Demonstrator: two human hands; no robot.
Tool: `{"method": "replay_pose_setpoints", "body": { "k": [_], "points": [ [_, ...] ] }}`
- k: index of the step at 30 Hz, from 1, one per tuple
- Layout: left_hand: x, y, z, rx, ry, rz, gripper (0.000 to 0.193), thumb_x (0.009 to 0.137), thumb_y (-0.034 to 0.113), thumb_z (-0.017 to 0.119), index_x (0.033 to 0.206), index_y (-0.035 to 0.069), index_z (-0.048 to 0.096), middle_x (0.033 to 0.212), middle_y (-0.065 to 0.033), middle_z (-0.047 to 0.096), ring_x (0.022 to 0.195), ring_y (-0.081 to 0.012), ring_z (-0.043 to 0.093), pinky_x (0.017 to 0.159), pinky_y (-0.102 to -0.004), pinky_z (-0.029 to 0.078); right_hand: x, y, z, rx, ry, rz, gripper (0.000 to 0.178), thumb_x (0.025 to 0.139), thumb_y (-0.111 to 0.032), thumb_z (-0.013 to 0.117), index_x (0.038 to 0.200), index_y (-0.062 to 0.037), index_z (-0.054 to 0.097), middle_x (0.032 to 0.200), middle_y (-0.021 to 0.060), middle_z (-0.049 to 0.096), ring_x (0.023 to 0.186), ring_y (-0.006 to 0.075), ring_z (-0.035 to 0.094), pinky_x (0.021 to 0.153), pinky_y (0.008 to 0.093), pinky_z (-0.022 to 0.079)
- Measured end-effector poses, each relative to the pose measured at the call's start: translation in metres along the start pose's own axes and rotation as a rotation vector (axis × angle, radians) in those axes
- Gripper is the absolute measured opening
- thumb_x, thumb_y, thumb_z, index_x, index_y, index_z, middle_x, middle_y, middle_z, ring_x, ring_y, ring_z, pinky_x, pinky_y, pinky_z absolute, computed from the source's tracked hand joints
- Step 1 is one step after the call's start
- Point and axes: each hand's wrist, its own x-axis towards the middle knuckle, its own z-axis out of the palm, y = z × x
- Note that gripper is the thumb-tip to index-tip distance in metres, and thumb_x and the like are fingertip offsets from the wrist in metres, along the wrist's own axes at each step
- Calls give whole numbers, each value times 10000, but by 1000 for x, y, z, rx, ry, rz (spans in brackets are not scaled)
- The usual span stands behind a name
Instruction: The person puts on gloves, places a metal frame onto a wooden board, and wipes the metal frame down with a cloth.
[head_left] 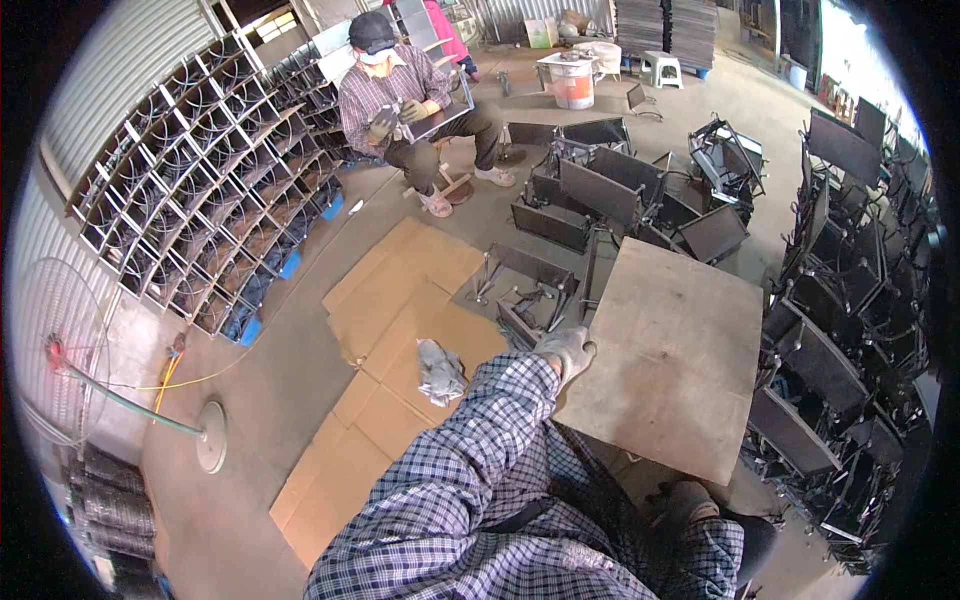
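A square, brownish wooden board (672, 360) lies before me, tilted in the view, its surface scuffed. My left hand (568, 352), in a grey work glove, is closed at the board's left edge. The sleeve is blue and white checked. Close to the board's near edge is my right hand (690, 500), also gloved; its fingers are in shadow and partly hidden, so what they touch cannot be made out. Just beyond the left hand, a black metal frame piece (535, 300) rests on the floor.
Black metal frames with flat panels (610, 185) stand ahead, and a tall heap of them (830, 360) is at the right. Flattened cardboard (400, 340) with a grey rag (440, 372) lies left. A fan (70, 350), a loaded rack (200, 180) and a seated co-worker (410, 100) are farther left.
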Motion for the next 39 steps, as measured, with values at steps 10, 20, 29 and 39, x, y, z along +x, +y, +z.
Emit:
{"method": "replay_pose_setpoints", "body": {
  "k": [10,20,29,39],
  "points": [
    [6,-4,6,-25,-61,15,450,911,410,522,1158,42,603,1139,-249,633,1073,-418,600,916,-487,460,15,0,5,30,22,-7,679,833,-612,578,1240,-73,641,1214,160,651,1143,325,603,977,369,468],
    [5,-3,-4,-15,-136,40,504,909,421,555,1190,4,589,1188,-251,622,1117,-396,595,947,-447,463,-1,-23,-23,107,-43,45,657,832,-528,644,1274,-43,610,1207,168,654,1124,311,614,957,359,476],
    [2,-1,-3,-8,-128,39,502,914,413,567,1187,-7,589,1179,-252,626,1114,-389,600,935,-445,467,-4,-27,-29,37,-81,37,648,861,-521,621,1325,-70,580,1300,144,610,1188,299,583,988,346,460],
    [-4,7,-13,-6,-175,8,522,906,415,577,1198,-18,570,1202,-267,609,1141,-399,582,955,-448,456,10,-9,-7,131,-19,24,654,845,-529,632,1288,-49,604,1284,157,615,1168,310,592,975,348,467]
  ]
}}
